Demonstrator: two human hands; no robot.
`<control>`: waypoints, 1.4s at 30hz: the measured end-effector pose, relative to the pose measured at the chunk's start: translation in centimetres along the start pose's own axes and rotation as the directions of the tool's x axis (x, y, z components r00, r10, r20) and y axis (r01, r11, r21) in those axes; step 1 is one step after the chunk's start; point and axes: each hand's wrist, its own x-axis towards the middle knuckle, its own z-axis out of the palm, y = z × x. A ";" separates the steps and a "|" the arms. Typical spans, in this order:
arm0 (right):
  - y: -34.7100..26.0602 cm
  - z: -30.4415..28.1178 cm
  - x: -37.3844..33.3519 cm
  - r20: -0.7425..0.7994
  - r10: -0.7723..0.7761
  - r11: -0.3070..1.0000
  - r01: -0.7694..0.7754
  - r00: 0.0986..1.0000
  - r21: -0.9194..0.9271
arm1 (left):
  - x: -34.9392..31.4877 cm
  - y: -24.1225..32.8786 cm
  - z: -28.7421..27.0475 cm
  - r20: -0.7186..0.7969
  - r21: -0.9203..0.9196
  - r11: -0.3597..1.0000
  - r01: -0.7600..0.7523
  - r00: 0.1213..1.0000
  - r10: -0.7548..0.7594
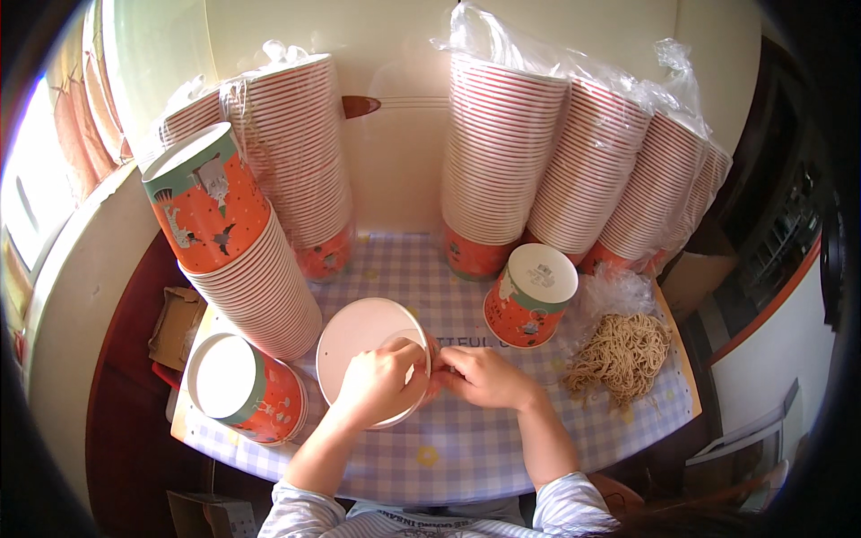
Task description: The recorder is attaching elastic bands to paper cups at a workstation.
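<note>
A large paper bucket [354, 336] lies tipped in front of me, its white inside facing up toward me. My left hand [384, 381] reaches over the rim, with its fingers curled inside against the right wall. Outside that wall, the fingers of my right hand [484, 377] are pinched together close to the bucket's side. Whatever is between those fingertips is too small to make out. To the right of my right hand sits a tangled heap of tan cords [623, 354]. An orange and green bucket [529, 300] stands upside down beyond that hand.
Tall nested bucket stacks in clear plastic stand at the back left [300, 152] and back right [502, 152]. An unwrapped stack [256, 287] leans at the left, near a tipped bucket [269, 394]. A checked tablecloth [430, 480] covers the table. A crumpled plastic bag [619, 291] touches the cords.
</note>
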 end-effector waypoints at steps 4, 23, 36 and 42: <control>-0.2 -0.7 0.0 -0.046 0.021 0.997 -0.024 0.999 -0.076 | -0.1 0.5 1.3 -0.026 0.162 0.986 0.028 0.999 -0.024; -1.6 -6.1 -5.4 -0.430 -0.048 0.178 0.432 0.901 0.884 | 0.9 -1.6 2.1 -0.106 0.112 0.988 0.106 0.990 -0.094; -4.3 -7.5 -8.3 -0.642 -0.022 0.954 0.208 0.766 0.215 | 1.4 -2.1 2.8 -0.154 0.128 0.984 0.124 0.983 -0.104; -0.4 -6.1 -4.3 -0.322 0.533 0.685 -0.623 0.782 -0.378 | 1.3 -2.8 2.8 -0.120 -0.106 0.983 0.150 0.980 -0.162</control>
